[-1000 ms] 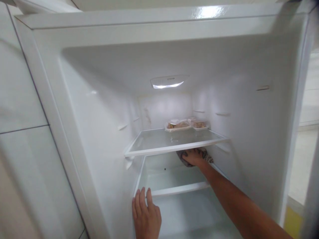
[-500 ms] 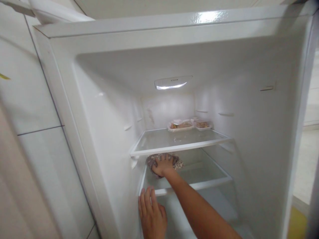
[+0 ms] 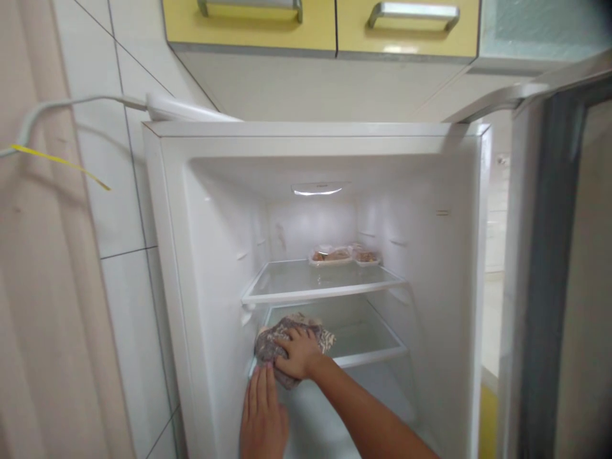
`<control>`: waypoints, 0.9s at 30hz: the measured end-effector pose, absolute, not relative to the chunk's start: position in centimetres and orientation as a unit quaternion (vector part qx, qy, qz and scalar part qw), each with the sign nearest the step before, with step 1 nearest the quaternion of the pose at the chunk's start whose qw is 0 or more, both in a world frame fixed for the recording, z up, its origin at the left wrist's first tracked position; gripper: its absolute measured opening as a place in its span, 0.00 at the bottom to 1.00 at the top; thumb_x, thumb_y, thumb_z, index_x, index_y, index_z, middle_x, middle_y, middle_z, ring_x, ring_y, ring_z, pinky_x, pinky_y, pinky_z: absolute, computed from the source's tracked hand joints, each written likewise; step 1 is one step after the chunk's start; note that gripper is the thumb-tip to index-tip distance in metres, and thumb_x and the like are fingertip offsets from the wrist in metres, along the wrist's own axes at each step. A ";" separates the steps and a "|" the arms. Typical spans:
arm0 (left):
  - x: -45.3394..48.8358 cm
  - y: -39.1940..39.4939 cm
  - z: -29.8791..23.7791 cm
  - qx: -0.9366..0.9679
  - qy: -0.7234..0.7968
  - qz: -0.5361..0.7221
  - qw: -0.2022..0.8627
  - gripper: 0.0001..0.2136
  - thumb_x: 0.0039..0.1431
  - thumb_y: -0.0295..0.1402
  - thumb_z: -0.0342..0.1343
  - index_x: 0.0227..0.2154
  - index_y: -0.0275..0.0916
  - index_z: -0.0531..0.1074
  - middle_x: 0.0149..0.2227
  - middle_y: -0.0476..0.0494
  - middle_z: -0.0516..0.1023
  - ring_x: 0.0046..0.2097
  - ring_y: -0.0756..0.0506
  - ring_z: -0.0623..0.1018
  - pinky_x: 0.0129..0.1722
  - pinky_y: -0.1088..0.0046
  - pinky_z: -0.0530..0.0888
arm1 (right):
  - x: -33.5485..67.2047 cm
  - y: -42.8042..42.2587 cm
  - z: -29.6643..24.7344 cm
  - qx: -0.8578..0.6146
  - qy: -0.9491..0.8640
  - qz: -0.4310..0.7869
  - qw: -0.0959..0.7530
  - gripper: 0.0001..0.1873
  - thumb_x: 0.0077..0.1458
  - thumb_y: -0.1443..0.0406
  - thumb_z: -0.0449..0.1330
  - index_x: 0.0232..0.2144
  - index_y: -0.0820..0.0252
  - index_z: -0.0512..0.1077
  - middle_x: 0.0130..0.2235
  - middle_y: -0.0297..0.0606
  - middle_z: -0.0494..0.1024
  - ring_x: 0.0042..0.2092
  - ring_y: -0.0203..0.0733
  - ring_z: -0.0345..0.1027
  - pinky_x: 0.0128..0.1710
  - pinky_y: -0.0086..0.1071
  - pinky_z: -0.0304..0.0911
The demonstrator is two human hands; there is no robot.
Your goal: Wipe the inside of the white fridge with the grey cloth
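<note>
Cloth (image 3: 271, 340) shifted to lower shelf's (image 3: 373, 356) front, held under right hand (image 3: 299, 350); left hand (image 3: 262, 411) straight-fingered, ungripping; lamp (image 3: 318, 189) marking seemingly illegible.

Wall, left: white tiles (image 3: 129, 306) with dark joint lines; a pinkish-beige surface (image 3: 43, 287) with soft vertical bands adjoins the tiles at the far left, its material not determinable; a white cable (image 3: 86, 100) crosses both and casts a shadow; a thin yellow strip (image 3: 62, 162) extends from the cable, slanting downward. Overhead: two yellow cupboard fronts (image 3: 411, 41), each fitted with a metal bar handle, are separated by a dark vertical gap; a frosted panel (image 3: 545, 29) adjoins at right; a pale underside (image 3: 310, 83) lies below; glare marks the right front's lower edge. Right: bright, blurred surfaces (image 3: 495, 248) show through a narrow opening, above a yellow panel (image 3: 488, 414).
</note>
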State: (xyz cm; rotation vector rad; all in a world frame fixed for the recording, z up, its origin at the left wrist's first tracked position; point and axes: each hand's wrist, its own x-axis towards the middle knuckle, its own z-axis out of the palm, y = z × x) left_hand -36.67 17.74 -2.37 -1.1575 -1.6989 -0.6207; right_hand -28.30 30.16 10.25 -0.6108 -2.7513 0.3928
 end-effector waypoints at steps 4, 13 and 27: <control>-37.1 17.2 -2.0 -0.484 -0.691 -0.231 0.485 0.44 0.57 0.20 0.49 0.72 0.37 0.32 0.60 0.31 0.72 0.64 0.32 0.70 0.61 0.51 0.73 | -25.2 31.5 10.1 -0.229 -0.952 0.139 0.145 0.31 0.59 0.48 0.52 0.63 0.43 0.67 0.66 0.42 0.67 0.69 0.57 0.55 0.68 0.60 0.45; -36.6 17.2 -1.7 -0.471 -0.710 -0.241 0.465 0.45 0.57 0.19 0.49 0.72 0.39 0.29 0.61 0.32 0.71 0.64 0.34 0.70 0.63 0.54 0.71 | -16.0 37.8 9.0 -0.372 -0.912 0.101 0.140 0.32 0.60 0.54 0.52 0.65 0.48 0.65 0.69 0.46 0.63 0.70 0.56 0.54 0.68 0.55 0.45; -35.4 17.2 -1.1 -0.461 -0.726 -0.264 0.437 0.44 0.59 0.20 0.49 0.72 0.38 0.30 0.62 0.32 0.70 0.65 0.33 0.68 0.62 0.53 0.73 | -18.0 42.2 8.0 -0.510 -0.841 0.039 0.176 0.29 0.64 0.53 0.48 0.64 0.50 0.66 0.67 0.48 0.65 0.67 0.57 0.56 0.65 0.52 0.51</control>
